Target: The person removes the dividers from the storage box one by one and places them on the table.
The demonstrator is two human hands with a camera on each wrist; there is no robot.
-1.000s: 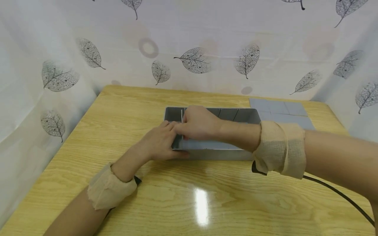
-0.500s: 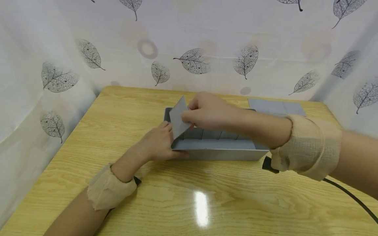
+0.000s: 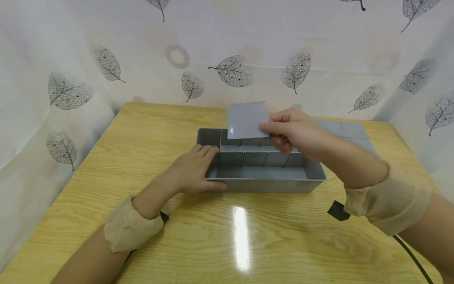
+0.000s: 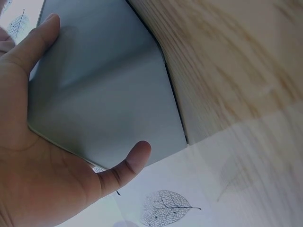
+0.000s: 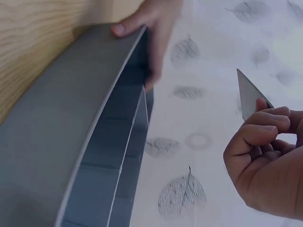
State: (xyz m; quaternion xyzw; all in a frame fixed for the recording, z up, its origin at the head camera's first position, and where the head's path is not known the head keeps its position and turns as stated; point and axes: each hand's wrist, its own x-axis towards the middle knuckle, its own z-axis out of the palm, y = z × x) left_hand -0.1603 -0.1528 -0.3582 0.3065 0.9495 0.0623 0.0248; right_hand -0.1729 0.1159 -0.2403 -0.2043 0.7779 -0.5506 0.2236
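Observation:
My right hand (image 3: 298, 130) pinches a flat grey divider plate (image 3: 246, 122) by its right edge, thumb on the near face, and holds it up over the back of a long grey divider box (image 3: 266, 186). From the right wrist view, that plate (image 5: 248, 94) is seen nearly edge-on beyond the curled fingers. My left hand (image 3: 191, 169) grips the box's left end, with the thumb along the front wall and the fingers over the rim. The left wrist view shows the box's wall (image 4: 104, 90) between the spread thumb and a finger. A lengthwise partition and thin cross slots show inside the box.
More flat grey plates (image 3: 358, 136) lie at the back right of the wooden table (image 3: 170, 244), partly behind the right arm. A leaf-print curtain (image 3: 142, 35) hangs behind the table. A black cable (image 3: 413, 258) trails from the right wrist.
My right hand has drawn the divider plate up out of the box's left part and carried it right, turning its broad face toward me. My left hand stays at the box's end.

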